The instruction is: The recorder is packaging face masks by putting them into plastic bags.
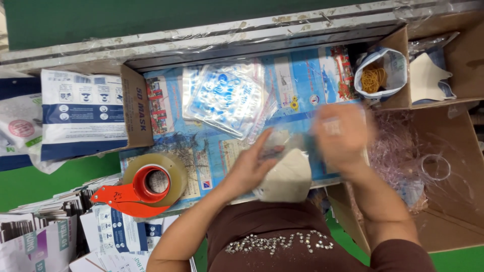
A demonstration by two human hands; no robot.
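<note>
My left hand [250,165] holds a clear plastic bag with a stack of white masks [288,177] in it, at the near edge of the blue printed worktop [312,75]. My right hand [342,135] is blurred with motion and grips the top of the same bag from the right. A pile of empty clear blue-printed bags [227,98] lies just beyond my left hand.
A red tape dispenser with a clear tape roll [147,187] lies at the left. A cardboard box of mask packs [96,113] stands at the far left. A bag of rubber bands [375,78] and loose white masks [427,78] sit in boxes at the upper right. Crumpled clear plastic [418,161] fills the box on the right. Flat cartons [45,226] are stacked at the lower left.
</note>
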